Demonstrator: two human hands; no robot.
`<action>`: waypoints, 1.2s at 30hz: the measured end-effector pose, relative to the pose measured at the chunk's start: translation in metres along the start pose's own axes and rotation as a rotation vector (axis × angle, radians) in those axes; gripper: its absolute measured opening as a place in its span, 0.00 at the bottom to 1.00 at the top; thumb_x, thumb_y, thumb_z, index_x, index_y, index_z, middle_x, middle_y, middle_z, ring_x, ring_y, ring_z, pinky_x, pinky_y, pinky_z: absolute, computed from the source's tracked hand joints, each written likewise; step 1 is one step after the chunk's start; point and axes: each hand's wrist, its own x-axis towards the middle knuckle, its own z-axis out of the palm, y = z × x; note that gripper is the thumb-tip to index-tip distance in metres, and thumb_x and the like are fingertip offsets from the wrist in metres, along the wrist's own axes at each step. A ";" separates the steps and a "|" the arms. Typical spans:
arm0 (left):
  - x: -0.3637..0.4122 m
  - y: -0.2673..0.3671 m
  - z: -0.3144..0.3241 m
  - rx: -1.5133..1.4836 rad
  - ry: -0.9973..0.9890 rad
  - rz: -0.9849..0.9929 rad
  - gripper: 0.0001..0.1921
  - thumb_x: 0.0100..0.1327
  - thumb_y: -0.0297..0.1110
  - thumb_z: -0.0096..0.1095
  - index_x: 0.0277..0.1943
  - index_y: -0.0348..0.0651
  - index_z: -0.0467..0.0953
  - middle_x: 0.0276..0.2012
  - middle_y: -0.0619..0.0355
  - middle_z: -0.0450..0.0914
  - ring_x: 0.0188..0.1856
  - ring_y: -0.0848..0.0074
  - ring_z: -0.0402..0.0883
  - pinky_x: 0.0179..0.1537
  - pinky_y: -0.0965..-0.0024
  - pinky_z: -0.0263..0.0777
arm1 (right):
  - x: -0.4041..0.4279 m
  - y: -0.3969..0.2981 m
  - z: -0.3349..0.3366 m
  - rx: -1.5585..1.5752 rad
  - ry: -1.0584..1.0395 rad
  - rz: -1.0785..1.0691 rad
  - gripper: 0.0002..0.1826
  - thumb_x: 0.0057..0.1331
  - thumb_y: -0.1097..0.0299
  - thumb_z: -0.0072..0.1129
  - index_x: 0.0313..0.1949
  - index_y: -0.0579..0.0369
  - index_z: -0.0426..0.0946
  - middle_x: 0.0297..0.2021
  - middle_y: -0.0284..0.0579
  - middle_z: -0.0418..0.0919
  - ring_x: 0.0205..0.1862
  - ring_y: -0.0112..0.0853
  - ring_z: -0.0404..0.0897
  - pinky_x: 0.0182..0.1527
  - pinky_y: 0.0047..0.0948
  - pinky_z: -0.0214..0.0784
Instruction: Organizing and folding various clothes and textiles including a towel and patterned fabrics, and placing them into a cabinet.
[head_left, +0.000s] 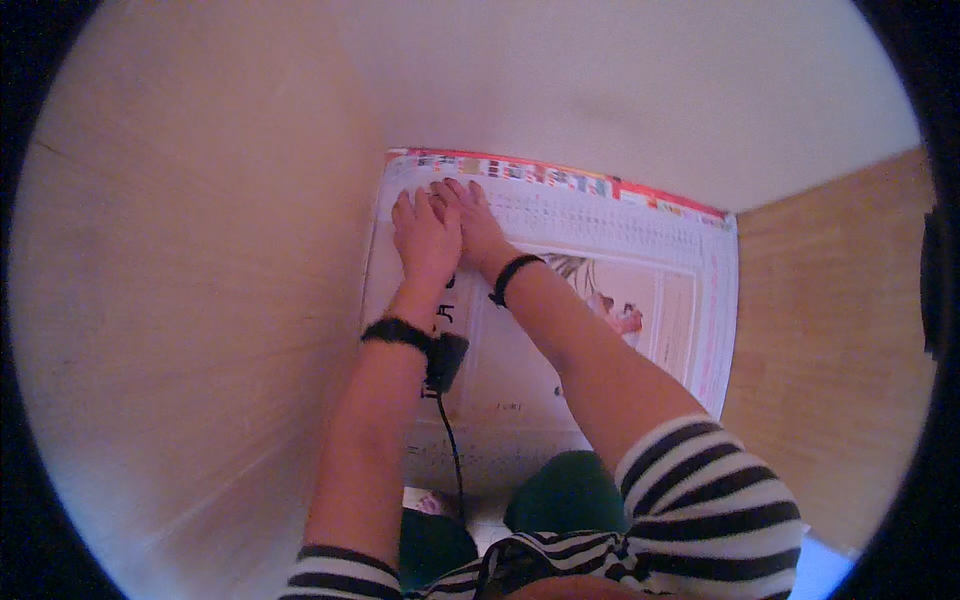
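Observation:
Both hands lie close together on the upper left part of a large printed sheet (525, 337), which bears writing, a picture of a plant and a red strip of small pictures along its far edge. My left hand (427, 234) is flat on the sheet, fingers slightly apart. Just right of it, touching it, my right hand (472, 217) also lies palm down, its fingers partly behind the left ones. Neither hand shows anything held. On the left wrist is a black band with a black box (446, 362) and a cable; the right wrist wears a thin black band (514, 279).
A tall wood-toned panel (195, 285) stands close along the left side, another (832, 337) on the right. A pale wall (637, 90) rises behind the sheet's far edge. The cable (454, 450) runs down between the person's green-clad knees (566, 491).

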 end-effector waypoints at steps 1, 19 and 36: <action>-0.011 0.002 0.021 -0.013 0.093 0.102 0.32 0.61 0.47 0.51 0.62 0.33 0.60 0.63 0.38 0.58 0.64 0.49 0.56 0.64 0.53 0.48 | 0.004 0.021 0.006 -0.043 -0.001 -0.023 0.36 0.54 0.49 0.56 0.59 0.54 0.65 0.62 0.50 0.59 0.67 0.45 0.52 0.66 0.53 0.38; -0.040 0.101 0.020 0.591 -0.649 0.857 0.60 0.33 0.63 0.73 0.70 0.62 0.44 0.70 0.46 0.37 0.70 0.46 0.35 0.60 0.29 0.37 | -0.290 0.054 -0.217 -0.141 -0.471 0.753 0.46 0.57 0.44 0.57 0.69 0.42 0.44 0.69 0.55 0.38 0.70 0.54 0.38 0.63 0.66 0.36; -0.100 0.071 0.044 0.840 -0.733 0.870 0.66 0.31 0.65 0.74 0.70 0.61 0.36 0.70 0.43 0.33 0.70 0.41 0.33 0.55 0.25 0.44 | -0.428 0.001 -0.155 -0.249 -0.434 0.917 0.45 0.57 0.37 0.52 0.68 0.40 0.48 0.69 0.57 0.36 0.69 0.55 0.40 0.62 0.65 0.40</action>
